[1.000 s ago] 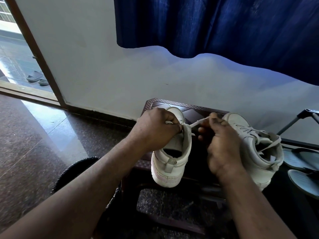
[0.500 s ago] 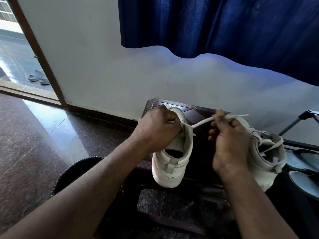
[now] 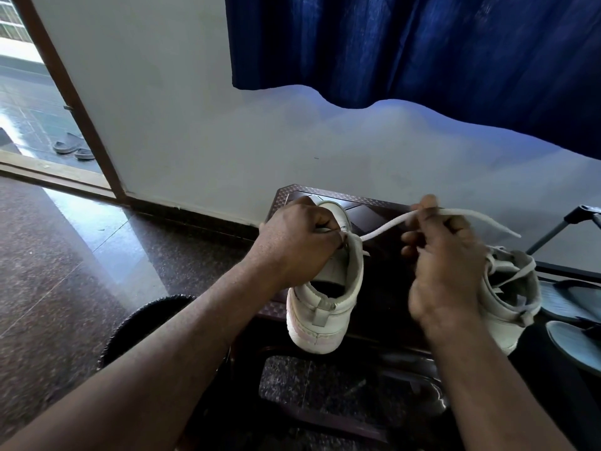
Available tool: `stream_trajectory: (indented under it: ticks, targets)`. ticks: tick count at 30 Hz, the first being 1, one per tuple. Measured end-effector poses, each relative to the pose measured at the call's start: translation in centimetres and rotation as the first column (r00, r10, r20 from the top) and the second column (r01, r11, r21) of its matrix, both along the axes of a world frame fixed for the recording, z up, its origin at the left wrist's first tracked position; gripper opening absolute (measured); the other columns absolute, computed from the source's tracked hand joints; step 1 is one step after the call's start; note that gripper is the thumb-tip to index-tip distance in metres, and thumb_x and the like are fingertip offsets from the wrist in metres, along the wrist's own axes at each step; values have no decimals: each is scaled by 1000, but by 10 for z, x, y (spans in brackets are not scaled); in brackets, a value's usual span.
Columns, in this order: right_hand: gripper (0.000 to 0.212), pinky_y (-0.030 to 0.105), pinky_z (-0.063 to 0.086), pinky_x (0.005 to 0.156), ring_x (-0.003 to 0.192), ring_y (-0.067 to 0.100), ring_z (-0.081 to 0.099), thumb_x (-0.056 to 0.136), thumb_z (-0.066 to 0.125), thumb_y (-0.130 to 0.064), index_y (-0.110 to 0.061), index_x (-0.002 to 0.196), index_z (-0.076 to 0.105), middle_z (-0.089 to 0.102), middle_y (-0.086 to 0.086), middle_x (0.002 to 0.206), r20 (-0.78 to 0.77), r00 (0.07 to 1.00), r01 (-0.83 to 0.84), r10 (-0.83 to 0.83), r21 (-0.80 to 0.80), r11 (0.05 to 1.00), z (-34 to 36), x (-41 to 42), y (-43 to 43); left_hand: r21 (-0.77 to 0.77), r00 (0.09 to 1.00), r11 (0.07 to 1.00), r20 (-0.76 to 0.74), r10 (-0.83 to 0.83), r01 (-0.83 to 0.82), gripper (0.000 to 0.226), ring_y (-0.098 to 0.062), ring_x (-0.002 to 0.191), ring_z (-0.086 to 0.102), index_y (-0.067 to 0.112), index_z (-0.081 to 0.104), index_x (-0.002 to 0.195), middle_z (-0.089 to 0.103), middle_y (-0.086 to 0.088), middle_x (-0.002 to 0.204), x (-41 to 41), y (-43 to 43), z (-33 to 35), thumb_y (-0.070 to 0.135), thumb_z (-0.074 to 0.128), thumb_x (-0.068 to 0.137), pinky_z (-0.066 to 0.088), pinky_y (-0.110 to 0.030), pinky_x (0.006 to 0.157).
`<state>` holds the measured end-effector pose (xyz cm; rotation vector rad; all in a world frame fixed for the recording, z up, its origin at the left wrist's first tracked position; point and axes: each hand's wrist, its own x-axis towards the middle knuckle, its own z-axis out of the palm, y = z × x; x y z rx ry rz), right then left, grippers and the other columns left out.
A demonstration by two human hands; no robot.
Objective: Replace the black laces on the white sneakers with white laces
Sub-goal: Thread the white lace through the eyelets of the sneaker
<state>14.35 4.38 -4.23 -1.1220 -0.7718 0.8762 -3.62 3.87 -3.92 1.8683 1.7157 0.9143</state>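
Note:
A white sneaker stands heel-toward-me on a dark stool. My left hand grips its upper around the eyelets. A white lace runs out of that sneaker to the right and is pinched by my right hand, with its free end sticking out past my fingers. The second white sneaker, threaded with white lace, sits on the right, partly hidden behind my right hand. No black lace is in sight.
A white wall and a blue curtain rise just behind the stool. Grey sandals lie at the right by a folding metal frame. A dark round object sits left of the stool on the polished floor. An open doorway is at far left.
My right hand has drawn the white lace out of the sneaker to the right and slightly up, so more lace shows. My left hand has stayed on the sneaker.

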Motion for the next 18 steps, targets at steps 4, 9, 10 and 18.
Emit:
stream_trajectory:
  ticks: [4, 9, 10, 18]
  targets:
    - [35, 40, 61, 75, 72, 19, 72, 86, 81, -41, -6, 82, 76, 78, 9, 79, 213, 916, -293, 338, -218, 931, -21, -19, -12, 29, 1000, 1000, 18, 11, -12, 18, -10, 91, 60, 25, 73, 77, 59, 9, 95, -1, 0, -2, 38, 65, 87, 52, -41, 85]
    - [34, 41, 53, 61, 52, 19, 60, 87, 81, -38, -14, 64, 72, 68, 0, 56, 319, 947, -14, 29, -48, 999, -11, -11, 0, 20, 1000, 1000, 21, 6, -6, 20, -10, 94, 59, 24, 74, 78, 59, 9, 98, -1, 1, -3, 38, 68, 91, 49, -38, 84]
    - [31, 35, 47, 56, 49, 15, 54, 91, 80, -31, -16, 66, 69, 63, -3, 52, 236, 970, 52, -57, 31, 998, -6, -5, 3, 18, 1000, 1000, 26, -1, 0, 19, -10, 94, 58, 25, 74, 78, 59, 9, 98, -1, 1, -3, 37, 69, 92, 47, -35, 83]
    - [42, 40, 45, 64, 62, 18, 46, 87, 80, -46, -17, 64, 59, 56, 8, 64, 283, 898, -294, 337, -183, 938, -23, -19, -10, 27, 999, 1000, 44, 5, -6, 20, -9, 92, 60, 27, 71, 75, 59, 11, 95, -1, 1, -3, 43, 65, 86, 51, -46, 90]
